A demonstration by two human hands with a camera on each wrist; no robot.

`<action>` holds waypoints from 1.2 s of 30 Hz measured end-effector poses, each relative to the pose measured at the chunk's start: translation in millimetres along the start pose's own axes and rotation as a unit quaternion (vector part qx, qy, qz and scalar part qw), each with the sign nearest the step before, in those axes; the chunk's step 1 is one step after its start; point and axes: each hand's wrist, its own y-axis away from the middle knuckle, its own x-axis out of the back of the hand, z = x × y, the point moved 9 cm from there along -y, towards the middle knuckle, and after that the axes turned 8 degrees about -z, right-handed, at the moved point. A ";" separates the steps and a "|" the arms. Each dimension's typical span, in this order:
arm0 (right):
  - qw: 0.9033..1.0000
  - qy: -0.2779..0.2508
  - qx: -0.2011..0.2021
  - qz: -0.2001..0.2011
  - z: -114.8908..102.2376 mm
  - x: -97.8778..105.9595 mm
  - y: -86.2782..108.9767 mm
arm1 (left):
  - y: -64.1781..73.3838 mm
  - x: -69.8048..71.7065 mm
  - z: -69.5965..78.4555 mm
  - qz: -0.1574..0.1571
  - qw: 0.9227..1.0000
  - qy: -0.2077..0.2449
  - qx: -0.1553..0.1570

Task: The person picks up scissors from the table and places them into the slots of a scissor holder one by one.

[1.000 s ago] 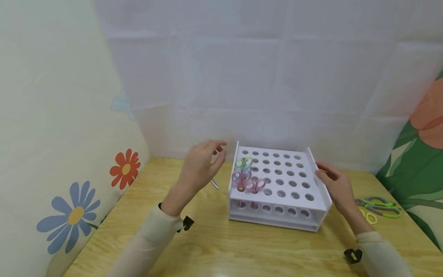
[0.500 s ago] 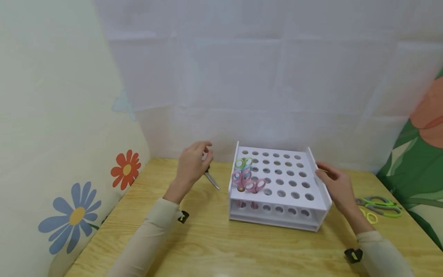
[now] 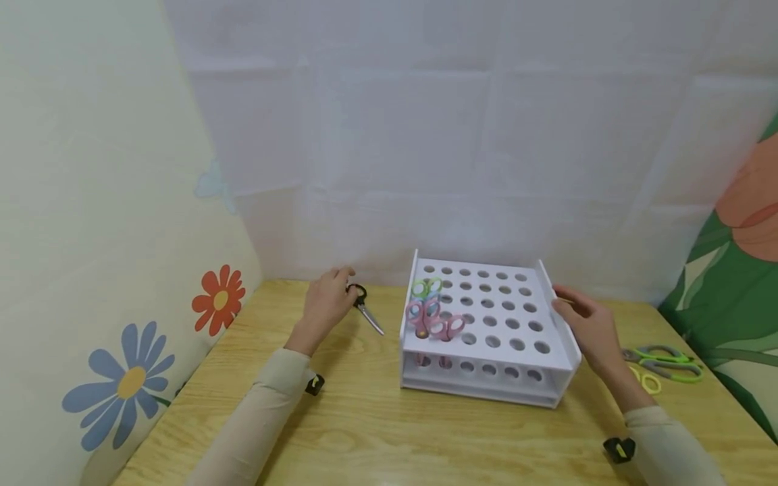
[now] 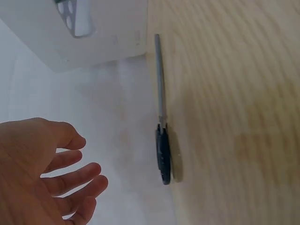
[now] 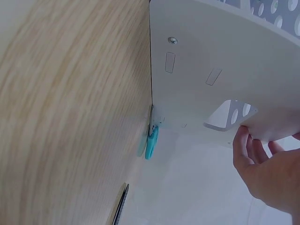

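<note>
My left hand hovers with loosely bent fingers beside a pair of black-handled scissors lying on the table. A gap shows between that hand and the scissors in the left wrist view. To the right stands a white two-tier rack full of round holes. Pink scissors, with several more pink, blue and green pairs, stand handles-up in its left holes. My right hand grips the edge of the rack's right side panel; its thumb is mostly hidden in the right wrist view.
Right of the rack lie green-and-grey scissors and a yellow-handled pair, partly behind the right forearm. Teal-handled scissors lie beside the side panel. A white cloth hangs behind the wooden table.
My left hand has drawn left and down, away from the rack, and the black-handled scissors have come into view. My right hand has stayed on the rack.
</note>
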 end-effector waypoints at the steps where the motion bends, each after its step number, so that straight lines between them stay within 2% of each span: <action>1: 1.000 0.000 0.000 0.000 -0.4 -0.3 -0.1 | -0.3 -3.9 -4.1 -0.011 1.000 0.001 0.009; 7: 1.000 0.003 -0.002 -0.002 -0.2 0.0 -1.4 | -1.2 -22.6 -18.5 -0.076 0.996 0.019 0.037; 12: 1.000 0.003 0.005 -0.007 1.2 -2.8 -1.7 | -1.8 -33.2 -33.4 -0.098 0.992 0.057 0.060; 17: 1.000 0.004 0.006 -0.005 2.6 -5.0 2.7 | -6.3 -45.3 -54.8 -0.125 0.982 0.099 0.105; 19: 1.000 0.004 0.002 -0.003 1.4 -3.7 3.0 | -10.5 -50.3 -62.4 -0.141 0.975 0.112 0.128; 22: 1.000 0.004 -0.005 -0.001 -0.9 -1.7 2.1 | -18.2 -55.0 -70.0 -0.155 0.970 0.115 0.148; 25: 1.000 0.006 -0.004 0.000 -2.3 -1.2 0.8 | -24.0 -57.5 -74.5 -0.158 0.967 0.116 0.160; 32: 1.000 0.004 0.022 0.000 -3.6 -1.5 -1.4 | -35.0 -56.7 -73.9 -0.144 0.971 0.111 0.153; 36: 1.000 0.001 0.020 0.000 -1.7 -2.2 -0.1 | -38.9 -56.8 -68.8 -0.163 0.965 0.106 0.174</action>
